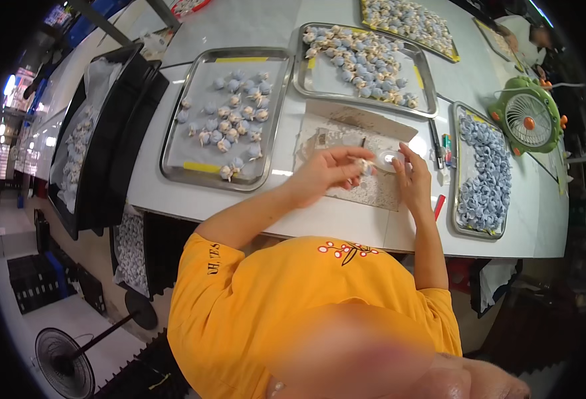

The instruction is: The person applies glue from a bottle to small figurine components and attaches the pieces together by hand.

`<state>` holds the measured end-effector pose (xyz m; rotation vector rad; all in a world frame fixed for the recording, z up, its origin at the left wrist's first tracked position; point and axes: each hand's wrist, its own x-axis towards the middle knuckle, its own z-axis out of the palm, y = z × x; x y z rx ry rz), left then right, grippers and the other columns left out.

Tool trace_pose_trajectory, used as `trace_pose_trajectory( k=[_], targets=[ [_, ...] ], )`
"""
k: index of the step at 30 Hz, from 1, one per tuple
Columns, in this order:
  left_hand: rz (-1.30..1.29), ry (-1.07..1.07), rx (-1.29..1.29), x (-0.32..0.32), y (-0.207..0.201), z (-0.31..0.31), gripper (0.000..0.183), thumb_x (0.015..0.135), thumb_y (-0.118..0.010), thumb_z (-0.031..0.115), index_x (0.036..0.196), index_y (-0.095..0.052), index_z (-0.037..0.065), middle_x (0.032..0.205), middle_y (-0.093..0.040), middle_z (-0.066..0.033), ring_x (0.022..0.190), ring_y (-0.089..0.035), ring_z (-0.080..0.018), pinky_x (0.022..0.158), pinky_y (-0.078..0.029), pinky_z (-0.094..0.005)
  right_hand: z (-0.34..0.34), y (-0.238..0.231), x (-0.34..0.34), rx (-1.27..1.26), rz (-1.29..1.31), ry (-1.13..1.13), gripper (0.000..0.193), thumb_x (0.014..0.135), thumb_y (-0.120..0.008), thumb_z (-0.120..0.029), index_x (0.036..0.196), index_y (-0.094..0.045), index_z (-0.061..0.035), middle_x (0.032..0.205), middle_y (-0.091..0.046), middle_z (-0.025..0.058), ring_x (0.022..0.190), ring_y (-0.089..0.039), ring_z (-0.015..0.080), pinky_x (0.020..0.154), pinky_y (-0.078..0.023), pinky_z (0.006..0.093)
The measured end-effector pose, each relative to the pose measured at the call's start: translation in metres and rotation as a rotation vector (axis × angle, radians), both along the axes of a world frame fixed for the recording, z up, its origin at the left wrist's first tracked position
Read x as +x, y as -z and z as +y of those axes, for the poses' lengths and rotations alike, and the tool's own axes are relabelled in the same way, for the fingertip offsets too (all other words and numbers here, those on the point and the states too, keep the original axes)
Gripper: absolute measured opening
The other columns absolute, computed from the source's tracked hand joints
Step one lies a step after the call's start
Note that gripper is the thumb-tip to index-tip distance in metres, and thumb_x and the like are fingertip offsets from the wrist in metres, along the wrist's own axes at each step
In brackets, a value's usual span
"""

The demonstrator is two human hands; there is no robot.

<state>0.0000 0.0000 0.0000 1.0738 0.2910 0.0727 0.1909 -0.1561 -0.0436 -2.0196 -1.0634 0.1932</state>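
Observation:
My left hand (326, 174) pinches a small cream-and-blue figurine (367, 167) between thumb and fingers, above a stained work board (356, 194). To its right, my right hand (414, 178) has its fingers apart beside a small round whitish dish (388, 159); whether a fingertip touches it I cannot tell. A metal tray (279, 113) at the left bears loose figurines of the same kind. Another metal tray (432, 100), behind the board, is crowded with more of them. Small pale blue curved pieces (484, 176) fill a narrow tray at the right.
Black crates (117, 133) lined with white sheeting stand at the table's left end. A green desk fan (529, 116) sits at the right, near a red stick (440, 207) and a dark pen-like tool (436, 143). Farther back lies another full tray (412, 26).

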Motion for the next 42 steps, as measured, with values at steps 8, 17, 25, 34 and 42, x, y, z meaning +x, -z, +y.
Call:
trace_pose_trajectory(
  k=[8, 17, 25, 34, 42],
  targets=[
    [-0.018, -0.064, -0.313, -0.017, 0.018, -0.024, 0.032, 0.089, -0.057, 0.011, 0.119, -0.047, 0.006, 0.109, -0.061, -0.0112, 0.086, -0.062, -0.015, 0.074, -0.05, -0.0234, 0.003, -0.015, -0.02, -0.163, 0.074, -0.107, 0.041, 0.074, -0.072, -0.018, 0.109, -0.059, -0.0014, 0.095, -0.057, 0.0129, 0.087, -0.055, 0.0245, 0.077, -0.045, 0.0316],
    [-0.03, 0.021, -0.308, -0.007, 0.025, -0.02, 0.037, 0.087, -0.059, 0.012, 0.121, -0.046, 0.006, 0.11, -0.06, -0.0126, 0.086, -0.063, -0.0176, 0.073, -0.051, -0.0235, -0.005, 0.004, -0.021, 0.086, 0.056, -0.01, 0.034, 0.071, -0.074, -0.019, 0.099, -0.062, -0.0032, 0.085, -0.059, 0.0105, 0.08, -0.054, 0.0245, 0.07, -0.044, 0.0324],
    [-0.011, 0.044, -0.423, -0.016, 0.029, -0.017, 0.034, 0.087, -0.06, 0.013, 0.118, -0.046, 0.009, 0.11, -0.06, -0.0115, 0.084, -0.063, -0.016, 0.071, -0.051, -0.023, 0.0, 0.007, -0.019, 0.142, -0.088, -0.026, 0.026, 0.07, -0.074, -0.021, 0.088, -0.064, -0.0054, 0.08, -0.059, 0.0078, 0.076, -0.053, 0.0253, 0.07, -0.041, 0.0344],
    [-0.009, 0.024, -0.554, -0.018, 0.015, -0.023, 0.028, 0.083, -0.059, 0.002, 0.108, -0.05, 0.01, 0.106, -0.059, -0.0131, 0.082, -0.059, -0.0163, 0.073, -0.048, -0.0248, 0.004, 0.013, -0.015, 0.223, 0.104, 0.067, 0.016, 0.082, -0.064, -0.016, 0.092, -0.064, -0.0032, 0.085, -0.059, 0.0085, 0.079, -0.056, 0.0193, 0.07, -0.044, 0.0289],
    [0.046, 0.066, -0.438, -0.008, 0.02, -0.025, 0.024, 0.083, -0.058, 0.002, 0.104, -0.049, 0.009, 0.107, -0.059, -0.0148, 0.082, -0.06, -0.0173, 0.071, -0.048, -0.0239, 0.0, 0.01, -0.009, 0.17, 0.096, 0.021, 0.02, 0.083, -0.061, -0.015, 0.099, -0.064, -0.0042, 0.093, -0.06, 0.0097, 0.086, -0.055, 0.0196, 0.071, -0.045, 0.028]
  ],
)
